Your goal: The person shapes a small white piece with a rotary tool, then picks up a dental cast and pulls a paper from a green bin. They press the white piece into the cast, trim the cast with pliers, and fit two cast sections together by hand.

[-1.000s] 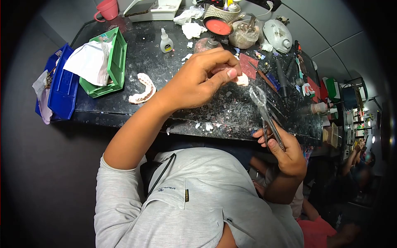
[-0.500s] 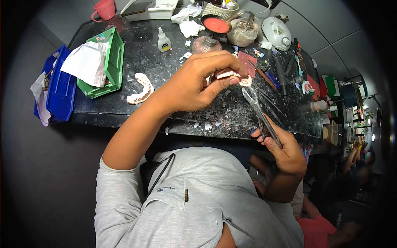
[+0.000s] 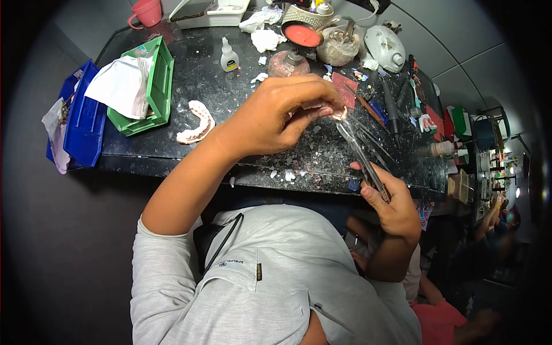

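My left hand (image 3: 287, 109) is closed around a pale dental cast (image 3: 340, 114), raised over the dark workbench. Fingers and thumb hide most of the cast, and one end sticks out on the right. My right hand (image 3: 392, 201) grips the handles of metal pliers (image 3: 361, 155) near the bench's front edge. The pliers slant up to the left, with their jaws right at the exposed end of the cast. Left of my forearm lies a second horseshoe-shaped dental cast (image 3: 199, 122) on the bench.
Green (image 3: 164, 86) and blue (image 3: 86, 126) bins stand at the left. A dropper bottle (image 3: 228, 57), a glass jar (image 3: 287, 64) and a red-filled pan (image 3: 303, 34) sit farther back. Slim tools and a black handpiece (image 3: 391, 106) lie right of my hands. Pale chips litter the workbench (image 3: 253, 167).
The left hand has turned slightly, so less of the cast's tooth row shows. My right hand has shifted slightly left, and the pliers' jaws now overlap the cast's end.
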Available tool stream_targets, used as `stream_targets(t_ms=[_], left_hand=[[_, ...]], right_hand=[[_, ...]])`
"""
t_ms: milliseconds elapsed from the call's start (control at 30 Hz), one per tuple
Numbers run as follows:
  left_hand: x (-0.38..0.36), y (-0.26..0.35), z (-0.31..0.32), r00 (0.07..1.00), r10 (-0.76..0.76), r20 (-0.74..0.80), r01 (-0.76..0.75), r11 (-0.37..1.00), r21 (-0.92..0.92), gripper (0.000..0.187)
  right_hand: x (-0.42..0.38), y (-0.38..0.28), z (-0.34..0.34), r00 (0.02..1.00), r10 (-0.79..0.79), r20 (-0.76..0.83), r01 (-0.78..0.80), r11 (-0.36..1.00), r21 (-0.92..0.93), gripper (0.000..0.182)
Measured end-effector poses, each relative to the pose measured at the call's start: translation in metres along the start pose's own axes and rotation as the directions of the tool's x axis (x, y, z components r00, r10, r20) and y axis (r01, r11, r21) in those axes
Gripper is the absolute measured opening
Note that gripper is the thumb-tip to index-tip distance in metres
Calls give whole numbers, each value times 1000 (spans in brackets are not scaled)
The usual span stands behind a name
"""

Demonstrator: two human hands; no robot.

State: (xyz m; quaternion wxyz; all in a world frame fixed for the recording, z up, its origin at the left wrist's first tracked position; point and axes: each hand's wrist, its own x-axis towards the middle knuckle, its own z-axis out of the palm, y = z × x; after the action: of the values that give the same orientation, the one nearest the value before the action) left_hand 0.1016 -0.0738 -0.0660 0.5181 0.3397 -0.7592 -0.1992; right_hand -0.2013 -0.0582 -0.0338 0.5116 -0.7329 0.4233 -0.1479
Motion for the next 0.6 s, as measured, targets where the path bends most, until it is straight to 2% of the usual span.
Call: stream_targets(t_ms=[67, 100, 167, 200, 267, 367, 467, 600], left_hand=[[0, 0, 1, 1000, -2, -13, 1, 1000, -14, 23], [1, -1, 2, 1000, 0, -13, 0, 1000, -14, 23], [0, 0, 3, 998, 36, -59, -33, 998, 52, 25], [0, -1, 2, 998, 36, -60, -33, 998, 53, 25], [1, -3, 0, 991, 131, -31, -124, 978, 168, 27], [1, -6, 2, 992, 90, -85, -80, 990, 116, 26], [1, -6, 1, 993, 55, -102, -41, 990, 137, 22], [2, -3, 0, 992, 31, -122, -18, 994, 107, 16]], right_hand=[[2, -4, 2, 998, 54, -42, -55, 998, -29, 36], [3, -3, 4, 998, 53, -43, -54, 998, -29, 36], [6, 5, 9, 985, 59, -163, -80, 989, -126, 19], [8, 8, 9, 985, 57, -162, -78, 989, -126, 19], [10, 11, 9, 975, 118, -186, -154, 970, -190, 27], [11, 10, 14, 978, 90, -186, -135, 961, -240, 34], [11, 5, 12, 988, 53, -144, -99, 938, -334, 32], [6, 5, 13, 995, 12, -99, -41, 955, -293, 26]])
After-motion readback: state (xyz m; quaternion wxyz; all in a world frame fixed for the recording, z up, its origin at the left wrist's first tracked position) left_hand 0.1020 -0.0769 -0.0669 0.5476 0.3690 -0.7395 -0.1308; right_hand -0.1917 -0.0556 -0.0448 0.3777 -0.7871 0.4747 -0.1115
